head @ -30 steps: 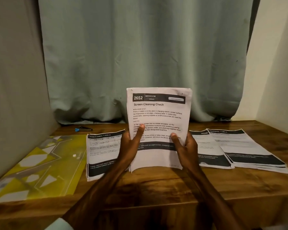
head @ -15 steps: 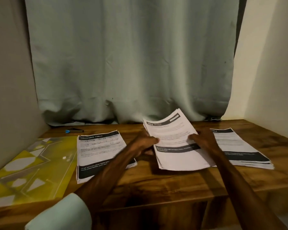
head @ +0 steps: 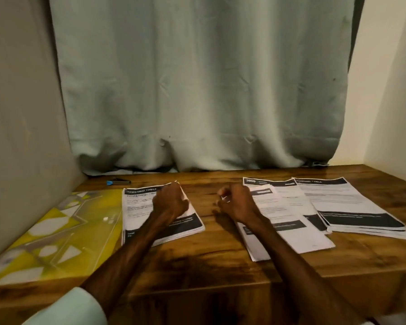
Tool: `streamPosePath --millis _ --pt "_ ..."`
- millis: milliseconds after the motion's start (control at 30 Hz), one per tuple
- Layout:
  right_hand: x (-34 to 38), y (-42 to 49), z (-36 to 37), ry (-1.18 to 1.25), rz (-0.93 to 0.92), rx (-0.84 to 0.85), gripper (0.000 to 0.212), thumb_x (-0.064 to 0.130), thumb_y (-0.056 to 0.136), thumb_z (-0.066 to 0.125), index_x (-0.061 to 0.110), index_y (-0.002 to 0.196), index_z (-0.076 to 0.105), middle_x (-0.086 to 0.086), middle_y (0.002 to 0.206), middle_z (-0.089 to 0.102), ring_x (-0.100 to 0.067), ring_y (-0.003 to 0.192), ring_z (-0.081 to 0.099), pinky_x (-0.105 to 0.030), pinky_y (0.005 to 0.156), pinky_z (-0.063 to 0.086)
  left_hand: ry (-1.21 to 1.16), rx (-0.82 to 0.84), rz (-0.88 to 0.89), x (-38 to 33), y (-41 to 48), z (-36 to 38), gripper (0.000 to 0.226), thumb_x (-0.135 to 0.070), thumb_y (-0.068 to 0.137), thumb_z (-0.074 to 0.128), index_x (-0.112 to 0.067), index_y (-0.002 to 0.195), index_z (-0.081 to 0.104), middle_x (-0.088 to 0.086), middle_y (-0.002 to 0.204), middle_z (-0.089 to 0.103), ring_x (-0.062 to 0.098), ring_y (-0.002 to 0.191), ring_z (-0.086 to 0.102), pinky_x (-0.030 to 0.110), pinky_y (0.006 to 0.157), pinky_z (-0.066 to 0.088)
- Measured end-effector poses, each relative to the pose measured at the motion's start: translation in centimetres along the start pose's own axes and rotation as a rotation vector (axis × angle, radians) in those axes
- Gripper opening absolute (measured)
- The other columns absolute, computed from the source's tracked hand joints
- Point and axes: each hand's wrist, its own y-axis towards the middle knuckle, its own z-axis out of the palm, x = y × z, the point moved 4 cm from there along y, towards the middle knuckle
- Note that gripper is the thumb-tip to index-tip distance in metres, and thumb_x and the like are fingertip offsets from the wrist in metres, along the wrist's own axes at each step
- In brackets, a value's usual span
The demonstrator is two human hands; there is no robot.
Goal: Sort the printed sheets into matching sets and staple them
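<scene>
Far left of frame, a yellow patterned folder (head: 56, 231) lies flat on the wooden bench (head: 220, 256), and up behind it sits a small dark object with a blue tip (head: 117, 182), too small to name. Next along, the left stack of printed sheets (head: 138, 207), and the left hand (head: 171, 202) is right over its upper right corner, fingers curled under; from the back I cannot tell whether that grip is pinching paper. Centre frame, the right hand (head: 237, 202) shows a curled grip with nothing in it, wrist over the edge of the middle stack (head: 291, 226). Right of that, overlapping, the right stack (head: 352, 207). A pale curtain (head: 197, 90) hangs behind.
</scene>
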Motion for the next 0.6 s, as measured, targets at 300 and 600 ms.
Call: streamPosePath --millis 300,600 --pt "5.8 2.8 9.3 -0.161 0.081 0.231 0.053 0.046 0.094 0.067 0.009 0.13 0.056 -0.013 0.138 0.058 -0.031 0.125 0.054 -0.041 0.103 0.047 0.45 0.196 -0.187 9.8 0.2 -0.9 0.077 -0.073 0.079 0.068 -0.02 0.133 0.051 0.011 0.138 0.055 0.032 0.126 0.049 0.042 0.102 0.042" --pt "7.5 4.8 9.8 -0.243 0.18 0.352 0.056 0.029 0.088 0.078 0.007 0.133 0.054 -0.012 0.137 0.06 -0.027 0.122 0.059 -0.033 0.095 0.05 0.542 0.113 -0.042 9.9 -0.5 -0.5 0.064 -0.068 0.093 0.053 -0.021 0.135 0.049 0.006 0.134 0.059 0.025 0.122 0.055 0.036 0.1 0.041"
